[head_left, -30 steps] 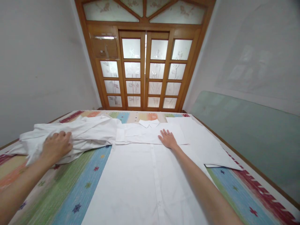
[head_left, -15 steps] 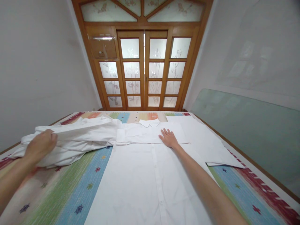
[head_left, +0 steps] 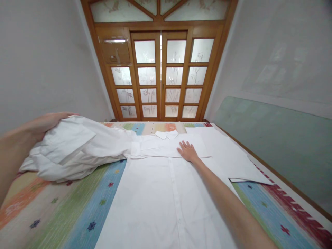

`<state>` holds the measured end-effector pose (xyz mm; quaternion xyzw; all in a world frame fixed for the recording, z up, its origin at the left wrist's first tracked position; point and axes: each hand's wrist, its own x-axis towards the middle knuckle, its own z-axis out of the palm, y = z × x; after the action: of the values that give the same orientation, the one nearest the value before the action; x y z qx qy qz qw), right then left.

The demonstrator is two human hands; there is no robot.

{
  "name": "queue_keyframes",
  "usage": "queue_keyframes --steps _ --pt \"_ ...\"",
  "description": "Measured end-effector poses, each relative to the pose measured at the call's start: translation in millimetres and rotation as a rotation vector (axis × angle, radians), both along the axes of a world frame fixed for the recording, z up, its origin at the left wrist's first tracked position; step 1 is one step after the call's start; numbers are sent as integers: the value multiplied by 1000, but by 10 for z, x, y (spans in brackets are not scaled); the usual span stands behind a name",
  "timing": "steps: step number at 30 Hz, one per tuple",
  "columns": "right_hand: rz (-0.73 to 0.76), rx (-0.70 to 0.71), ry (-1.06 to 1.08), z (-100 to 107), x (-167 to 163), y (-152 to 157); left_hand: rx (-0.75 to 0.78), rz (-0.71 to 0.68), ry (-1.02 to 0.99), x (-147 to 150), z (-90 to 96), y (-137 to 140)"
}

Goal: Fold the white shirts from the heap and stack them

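A white button-up shirt [head_left: 155,193] lies spread out, its collar [head_left: 166,134] toward the far edge and its button strip running toward me. Across its upper chest lies a folded white strip of cloth with a cuff-like end. My right hand [head_left: 187,151] rests flat on that strip, fingers spread. At the left, my left hand [head_left: 55,121] grips the upper edge of a bunched white part of the shirt [head_left: 85,145] and holds it raised off the surface. Its fingertips are partly hidden behind the cloth. Another white flap [head_left: 228,155] spreads out on the right side.
Under the shirt is a striped, multicoloured cloth [head_left: 77,207] with star patterns. A pale green panel [head_left: 275,145] stands along the right edge against the wall. Beyond the far edge are wooden doors [head_left: 160,76] with frosted panes. Plain walls rise on both sides.
My left hand has moved up and away from me, lifting the bunched white cloth and turning part of it over. My right hand stays in place on the shirt.
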<state>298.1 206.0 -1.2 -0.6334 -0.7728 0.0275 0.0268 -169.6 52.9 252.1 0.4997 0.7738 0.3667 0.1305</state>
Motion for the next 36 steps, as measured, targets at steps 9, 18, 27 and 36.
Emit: queue_keyframes --steps 9,18,27,36 --pt "62 -43 550 153 -9 77 178 -493 -527 1494 -23 791" --pt "66 -289 1247 474 -18 -178 65 -875 -156 2171 -922 1201" --pt "-139 -407 1120 502 520 -42 -290 -765 718 1236 -1708 874" --pt "-293 27 1191 641 888 297 -27 -712 817 1074 -2116 768"
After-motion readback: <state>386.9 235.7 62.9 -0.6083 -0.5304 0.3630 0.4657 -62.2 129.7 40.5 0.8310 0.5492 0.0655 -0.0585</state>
